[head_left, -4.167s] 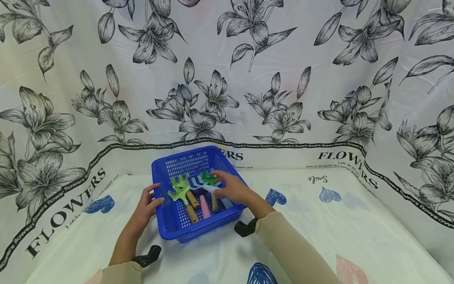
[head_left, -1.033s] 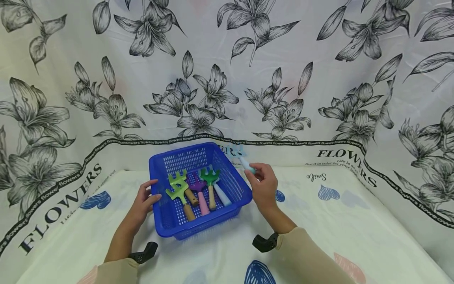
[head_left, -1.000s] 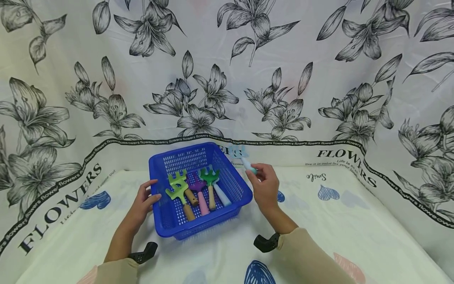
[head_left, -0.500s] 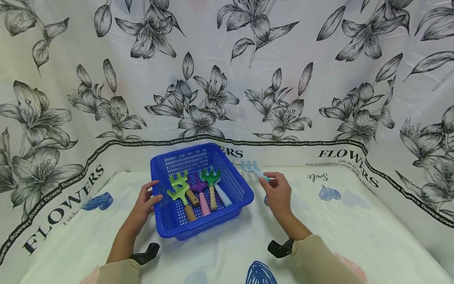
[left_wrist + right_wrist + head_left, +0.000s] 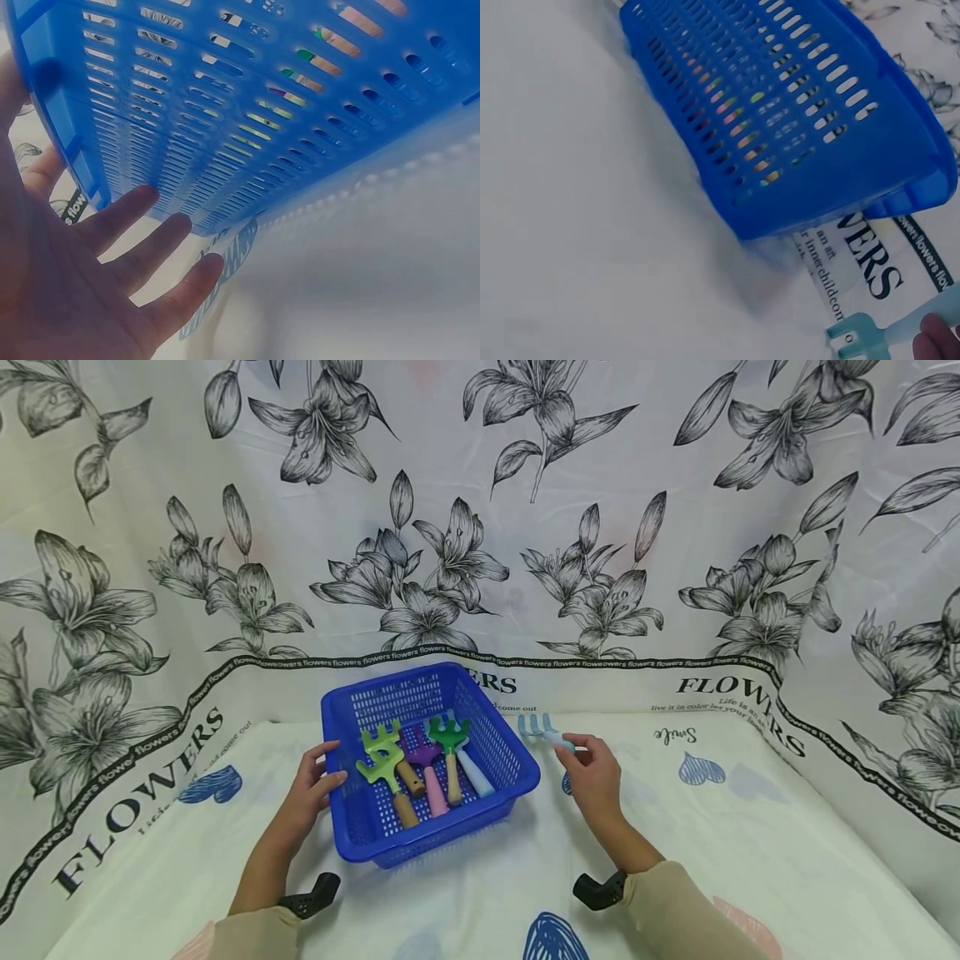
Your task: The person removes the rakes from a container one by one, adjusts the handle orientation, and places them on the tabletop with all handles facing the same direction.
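Note:
My left hand grips the left rim of a blue plastic basket, thumb over the rim and fingers along the outer wall. To the right of the basket, my right hand pinches the handle of a light blue toy hand rake; its tines point left, close over the cloth. Inside the basket lie two lime green rakes with wooden handles, a purple rake with a pink handle, a dark green rake and a pale blue handle, whose head is partly hidden.
A white cloth printed with hearts covers the table. Behind it hangs a white curtain with black flower drawings. Black wrist cameras sit on both wrists.
My right hand, earlier inside the basket, has lifted the light blue rake out over the right rim, then carried it right and lowered it toward the cloth. My left hand stays on the rim.

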{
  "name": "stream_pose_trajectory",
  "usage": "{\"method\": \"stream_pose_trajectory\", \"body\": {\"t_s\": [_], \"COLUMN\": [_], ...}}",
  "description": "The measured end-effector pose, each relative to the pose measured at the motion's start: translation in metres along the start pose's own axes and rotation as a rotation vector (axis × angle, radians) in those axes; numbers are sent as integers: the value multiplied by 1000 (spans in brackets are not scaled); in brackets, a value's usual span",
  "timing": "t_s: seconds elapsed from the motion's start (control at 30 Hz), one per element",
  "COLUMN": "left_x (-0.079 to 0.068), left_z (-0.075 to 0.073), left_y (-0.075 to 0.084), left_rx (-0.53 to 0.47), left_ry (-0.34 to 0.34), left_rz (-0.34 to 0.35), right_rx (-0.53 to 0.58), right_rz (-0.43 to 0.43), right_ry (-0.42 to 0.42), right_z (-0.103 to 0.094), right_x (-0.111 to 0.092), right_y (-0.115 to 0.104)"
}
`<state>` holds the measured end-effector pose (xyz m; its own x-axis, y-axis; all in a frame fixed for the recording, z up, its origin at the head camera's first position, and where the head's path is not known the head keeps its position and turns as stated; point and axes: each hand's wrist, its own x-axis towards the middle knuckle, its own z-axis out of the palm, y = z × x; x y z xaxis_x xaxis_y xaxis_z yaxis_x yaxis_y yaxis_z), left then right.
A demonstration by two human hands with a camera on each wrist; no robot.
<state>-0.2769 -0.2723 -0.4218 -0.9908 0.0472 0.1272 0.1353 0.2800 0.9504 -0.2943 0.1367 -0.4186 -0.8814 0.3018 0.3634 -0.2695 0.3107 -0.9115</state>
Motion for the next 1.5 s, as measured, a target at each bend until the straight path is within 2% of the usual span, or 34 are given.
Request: {"method": "stream_pose_trajectory", "body": {"t_s": [0.27,0.5,0.73,1.1,1.33,1.5], "left_x": [0,0,0,0,0,0], "left_z": [3,2,2,0,1,2], "left_y": [0,-2,1,0,1,2], "left_rx": [12,17,20,16,13,13], "left_ry": [17,17,15,11,16,18], "left_rz": [1,2,0,-26,-22,-33], "right_rx": [-47,-155,-181,-352,-428,-410], "right_rz": [69,128,165,71,84,87], "right_ry": [-64,-171,-237,-265,-286,-294], "right_z": [-2,-1,3,7,6,3], "right_x": [-1,2,1,1,1,0], "right_y": [10,21,25,33,33,32]}}
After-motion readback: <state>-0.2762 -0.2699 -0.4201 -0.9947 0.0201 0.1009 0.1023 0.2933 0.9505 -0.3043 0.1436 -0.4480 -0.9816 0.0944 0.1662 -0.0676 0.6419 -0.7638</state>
